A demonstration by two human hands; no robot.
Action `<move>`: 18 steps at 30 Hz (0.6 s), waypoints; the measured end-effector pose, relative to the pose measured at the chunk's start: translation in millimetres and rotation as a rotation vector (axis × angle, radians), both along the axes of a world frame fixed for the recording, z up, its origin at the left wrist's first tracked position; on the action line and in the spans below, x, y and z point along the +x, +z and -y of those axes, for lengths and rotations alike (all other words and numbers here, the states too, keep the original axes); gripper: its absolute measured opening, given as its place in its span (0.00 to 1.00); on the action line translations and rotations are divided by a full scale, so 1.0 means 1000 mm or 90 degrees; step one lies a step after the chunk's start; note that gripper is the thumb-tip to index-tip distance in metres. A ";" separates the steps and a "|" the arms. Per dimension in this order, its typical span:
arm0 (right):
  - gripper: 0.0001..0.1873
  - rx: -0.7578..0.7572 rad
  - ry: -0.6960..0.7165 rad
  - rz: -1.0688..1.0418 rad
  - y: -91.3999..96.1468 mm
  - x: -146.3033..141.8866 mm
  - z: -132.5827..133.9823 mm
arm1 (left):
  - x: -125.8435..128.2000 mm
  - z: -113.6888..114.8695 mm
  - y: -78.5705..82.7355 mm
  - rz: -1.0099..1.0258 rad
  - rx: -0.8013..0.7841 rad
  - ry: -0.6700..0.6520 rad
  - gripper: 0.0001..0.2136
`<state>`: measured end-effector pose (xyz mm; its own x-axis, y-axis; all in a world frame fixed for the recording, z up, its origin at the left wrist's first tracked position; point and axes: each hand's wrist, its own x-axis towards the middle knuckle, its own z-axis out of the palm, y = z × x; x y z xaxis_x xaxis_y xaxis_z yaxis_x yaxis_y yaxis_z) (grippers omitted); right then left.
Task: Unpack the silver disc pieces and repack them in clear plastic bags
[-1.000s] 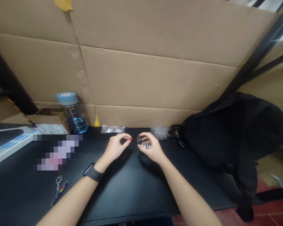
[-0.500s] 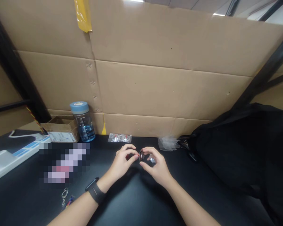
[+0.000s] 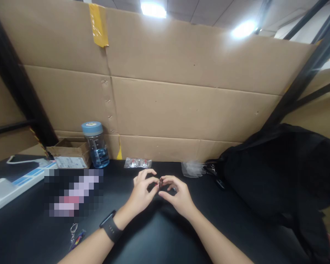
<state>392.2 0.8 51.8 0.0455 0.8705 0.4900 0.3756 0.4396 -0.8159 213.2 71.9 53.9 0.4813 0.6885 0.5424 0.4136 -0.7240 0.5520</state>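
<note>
Over the middle of the black table, my right hand (image 3: 178,192) pinches a small dark round disc (image 3: 161,184) by its edge between thumb and fingers. The disc is turned nearly edge-on. A small shiny bit shows behind the curled fingers of this hand. My left hand (image 3: 144,189), with a black watch on its wrist, meets the disc from the left. Its thumb and index finger are pinched together at the disc's side; a speck of red shows at their tips, too small to name. Behind the hands lie two round shiny pieces in a clear packet (image 3: 138,163).
Clear plastic bags (image 3: 193,169) lie at the back beside a black backpack (image 3: 264,176). On the left stand a water bottle (image 3: 97,146), an open cardboard box (image 3: 71,152) and a white power strip (image 3: 24,185). A keyring (image 3: 74,229) lies near my left forearm. Cardboard walls the back.
The view has tilted up, showing more ceiling lights. The disc has turned from a wider face to nearly edge-on, and the fingers of both hands have come closer together around it.
</note>
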 end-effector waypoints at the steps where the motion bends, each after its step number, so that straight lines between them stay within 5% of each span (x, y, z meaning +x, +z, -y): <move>1: 0.16 -0.005 -0.002 -0.008 -0.002 0.000 0.000 | 0.000 0.001 0.000 -0.004 0.017 0.002 0.06; 10: 0.12 -0.096 0.004 -0.093 -0.010 -0.004 -0.004 | -0.001 0.004 0.002 -0.003 0.074 0.026 0.05; 18: 0.16 -0.071 0.044 0.049 0.009 0.001 0.003 | -0.002 0.003 0.005 -0.028 0.099 0.022 0.05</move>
<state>393.7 -2.6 60.7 -0.0503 0.9194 0.3900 0.4102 0.3751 -0.8313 211.2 69.1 59.1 0.4840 0.6146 0.6229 0.4611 -0.7841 0.4154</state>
